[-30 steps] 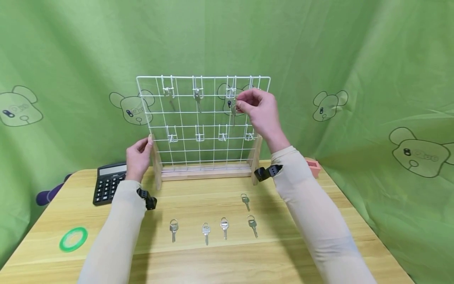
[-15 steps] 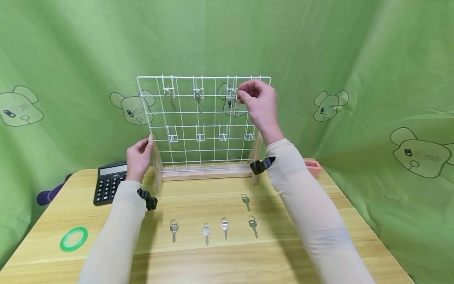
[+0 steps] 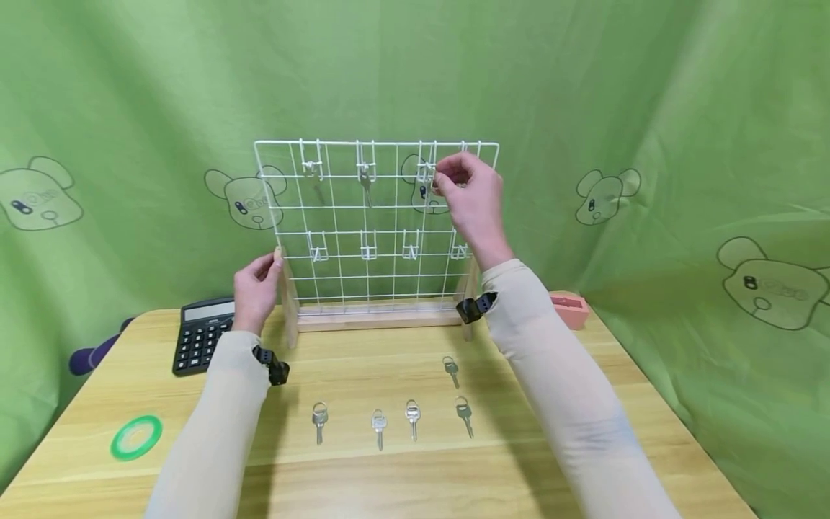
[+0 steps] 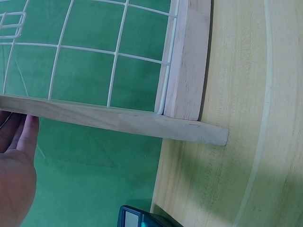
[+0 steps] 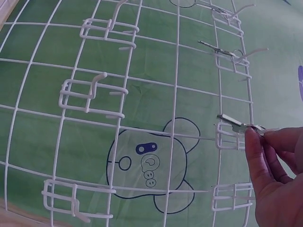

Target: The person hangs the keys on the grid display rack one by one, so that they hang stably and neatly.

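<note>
My right hand (image 3: 476, 202) pinches a silver key (image 5: 232, 121) at the third hook (image 5: 229, 142) of the upper row on a white wire grid rack (image 3: 376, 318). Whether the key's ring is over the hook's prong is hidden by my fingers. Two more keys hang from the hooks to the left, one key (image 3: 313, 171) on the first and another key (image 3: 366, 182) on the second. My left hand (image 3: 255, 292) holds the top of the rack's left wooden post (image 4: 109, 121), thumb on the near side. Lower-row hooks (image 3: 368, 252) carry no keys.
Several ringed keys lie on the wooden table (image 3: 363, 483) before the rack, among them a key (image 3: 320, 418) at the left and a key (image 3: 451, 367) nearer the rack. A calculator (image 3: 197, 342), green tape roll (image 3: 136, 437) and pink box (image 3: 569, 310) stand around.
My right hand rose with the key from below the third upper hook to the hook itself, then stayed there with a slight dip. The left hand kept its hold on the post.
</note>
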Motion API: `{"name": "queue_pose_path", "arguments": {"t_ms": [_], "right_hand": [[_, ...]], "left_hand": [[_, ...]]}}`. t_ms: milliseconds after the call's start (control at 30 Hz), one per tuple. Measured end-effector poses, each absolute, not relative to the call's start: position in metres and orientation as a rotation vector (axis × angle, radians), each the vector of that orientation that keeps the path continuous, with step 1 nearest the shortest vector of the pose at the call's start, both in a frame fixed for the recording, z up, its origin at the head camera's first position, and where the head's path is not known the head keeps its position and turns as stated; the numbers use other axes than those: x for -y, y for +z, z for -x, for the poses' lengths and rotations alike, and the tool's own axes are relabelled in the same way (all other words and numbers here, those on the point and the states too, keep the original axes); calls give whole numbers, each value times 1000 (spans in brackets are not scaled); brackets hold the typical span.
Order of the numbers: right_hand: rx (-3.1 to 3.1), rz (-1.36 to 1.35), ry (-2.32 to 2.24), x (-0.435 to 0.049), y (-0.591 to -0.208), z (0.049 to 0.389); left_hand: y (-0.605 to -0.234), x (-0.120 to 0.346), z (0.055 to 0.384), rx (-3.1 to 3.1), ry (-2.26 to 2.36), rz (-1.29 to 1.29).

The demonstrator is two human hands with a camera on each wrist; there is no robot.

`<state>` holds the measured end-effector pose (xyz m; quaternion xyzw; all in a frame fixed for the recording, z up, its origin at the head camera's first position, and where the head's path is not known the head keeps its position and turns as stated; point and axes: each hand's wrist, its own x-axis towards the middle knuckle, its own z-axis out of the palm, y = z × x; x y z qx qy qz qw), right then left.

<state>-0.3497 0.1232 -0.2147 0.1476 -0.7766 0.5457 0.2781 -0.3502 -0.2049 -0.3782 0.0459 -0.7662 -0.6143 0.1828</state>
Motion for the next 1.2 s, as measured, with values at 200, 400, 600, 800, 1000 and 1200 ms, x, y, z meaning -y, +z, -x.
{"name": "queue_pose_path", "arguments": {"t_ms": [200,400,600,800,1000,1200], "right_hand": [[2106,-394,1367,-125,-216,346],[2130,-397,1310,-132,-226,340],[2176,-456,1350,-142,-241,331],[2256,-503,1468,-156,-256,319],[2419,-503,1449,-169,-275,312],[2539,-531,1443,-180,-298,310]], "left_hand": [[-378,203,351,2169,-1720,-131],[-379,202,350,2174,-1714,-128],[-380,201,351,2124,-1704,-73],[-381,201,353,2066,-1702,-16],[-382,201,351,2080,-1700,-40],[-381,201,349,2092,-1704,-79]]}}
